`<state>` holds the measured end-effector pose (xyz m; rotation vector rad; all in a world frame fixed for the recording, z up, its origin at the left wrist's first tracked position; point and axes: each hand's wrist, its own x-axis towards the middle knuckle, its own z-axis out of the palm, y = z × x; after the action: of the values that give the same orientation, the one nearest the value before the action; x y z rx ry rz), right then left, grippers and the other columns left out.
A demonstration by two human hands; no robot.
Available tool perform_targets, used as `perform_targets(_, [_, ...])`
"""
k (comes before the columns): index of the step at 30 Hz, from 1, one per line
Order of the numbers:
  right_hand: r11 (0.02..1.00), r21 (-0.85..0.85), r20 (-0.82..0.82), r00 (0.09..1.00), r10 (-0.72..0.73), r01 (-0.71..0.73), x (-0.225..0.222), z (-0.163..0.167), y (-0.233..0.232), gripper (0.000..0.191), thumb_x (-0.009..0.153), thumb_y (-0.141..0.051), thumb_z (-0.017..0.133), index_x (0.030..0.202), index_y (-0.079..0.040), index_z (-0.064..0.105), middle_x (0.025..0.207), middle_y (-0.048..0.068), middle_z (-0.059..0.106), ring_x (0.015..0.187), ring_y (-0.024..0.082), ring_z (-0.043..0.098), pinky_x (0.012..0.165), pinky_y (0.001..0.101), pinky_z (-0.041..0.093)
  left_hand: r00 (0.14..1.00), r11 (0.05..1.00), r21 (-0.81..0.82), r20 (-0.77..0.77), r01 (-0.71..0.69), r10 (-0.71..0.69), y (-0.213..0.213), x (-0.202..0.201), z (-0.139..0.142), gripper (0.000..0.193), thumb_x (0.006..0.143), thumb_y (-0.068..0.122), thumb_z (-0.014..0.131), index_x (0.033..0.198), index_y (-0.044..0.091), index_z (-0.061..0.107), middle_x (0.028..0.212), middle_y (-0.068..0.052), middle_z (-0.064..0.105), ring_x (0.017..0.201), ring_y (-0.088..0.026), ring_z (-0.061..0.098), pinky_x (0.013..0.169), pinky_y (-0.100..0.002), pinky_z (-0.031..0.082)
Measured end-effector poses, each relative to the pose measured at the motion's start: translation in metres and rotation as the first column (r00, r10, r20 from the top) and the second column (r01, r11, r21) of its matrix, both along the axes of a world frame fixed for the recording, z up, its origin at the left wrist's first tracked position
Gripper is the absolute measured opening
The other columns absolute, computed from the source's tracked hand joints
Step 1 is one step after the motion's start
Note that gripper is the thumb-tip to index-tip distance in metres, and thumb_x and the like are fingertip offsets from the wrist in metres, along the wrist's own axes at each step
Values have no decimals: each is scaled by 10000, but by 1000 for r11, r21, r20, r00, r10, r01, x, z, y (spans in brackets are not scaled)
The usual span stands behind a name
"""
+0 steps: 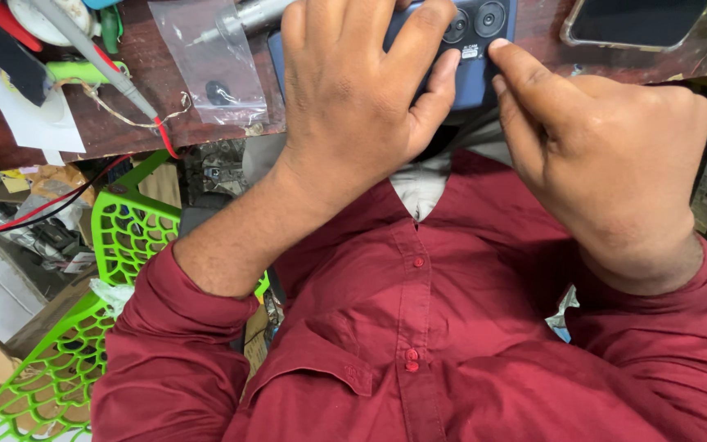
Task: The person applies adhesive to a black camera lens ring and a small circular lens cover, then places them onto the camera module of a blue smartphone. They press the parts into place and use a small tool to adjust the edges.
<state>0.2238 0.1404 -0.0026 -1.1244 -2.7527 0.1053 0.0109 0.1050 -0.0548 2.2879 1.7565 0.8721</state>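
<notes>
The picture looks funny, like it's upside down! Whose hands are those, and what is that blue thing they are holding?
A camera on a person's head looks straight down, so you see their own red shirt and two bare hands. The left hand wraps around a blue phone, back side up, with its round camera lenses showing. The right hand touches the phone's edge with a fingertip. The phone lies at the edge of a brown wooden table. Nearby sit a clear plastic bag, another phone and red wires. A green chair stands below.
</notes>
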Motion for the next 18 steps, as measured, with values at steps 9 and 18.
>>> perform_targets(9, [995, -96, -89, 995, -40, 31, 2, 0, 4, 134, 1077, -157, 769, 1208, -140, 789, 662, 44, 612, 546, 222, 577, 532, 341, 422, 1000, 1000, 6, -18, -4, 4, 0, -1, 1, 325, 949, 244, 781, 1219, 117, 651, 1160, -76, 537, 1104, -292, 519, 947, -475, 409])
perform_targets(18, [998, -58, -194, 981, -19, 8, 0, -16, 16, 229, 1074, -82, 745, 1301, -95, 722, 751, 30, 668, 603, 167, 598, 575, 278, 437, 1000, 1000, 2, -15, -8, 8, 0, 0, 2, 318, 957, 247, 767, 1221, 115, 649, 1147, -79, 546, 1099, -297, 523, 952, -481, 409])
